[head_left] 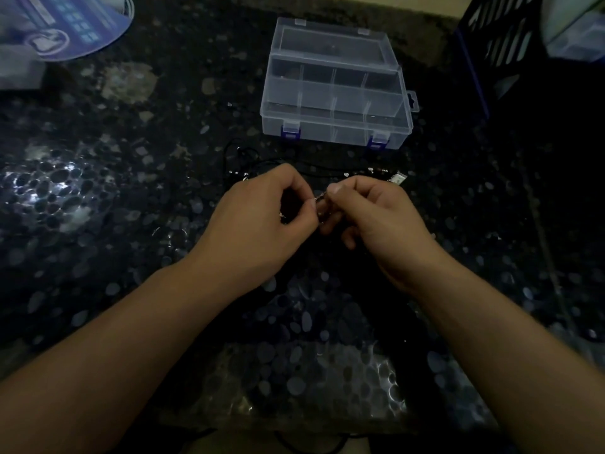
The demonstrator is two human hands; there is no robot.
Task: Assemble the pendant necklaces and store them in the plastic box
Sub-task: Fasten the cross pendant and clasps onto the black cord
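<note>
Head view, dim light. At far left a blue-and-white printed sheet [65, 27] lies on the dark speckled stone counter [114, 208]. Moving right, thin black cords [242, 152] lie loosely on the counter just in front of the plastic box [334, 93], which stands open with its lid tipped back; its divided compartments look empty, though the clear walls make that hard to tell for certain.

In the middle, the left hand [268, 211] is curled, thumb and forefinger pinching one end of a small shiny metal piece [320, 195]. The right hand [376, 214] pinches the other end between thumb and forefinger, its other fingers tucked under. Whether that piece is a clasp, a ring or a pendant loop is too small to say.

Beyond the right hand a few small bright parts [379, 173] lie in a row on the counter. At far right stands a dark blue slotted crate [491, 50].

The step in hand seems to be joining a fitting to a cord. Next probably calls for steady, fine fingertip work to close the link, then carrying the finished necklace to a compartment.
</note>
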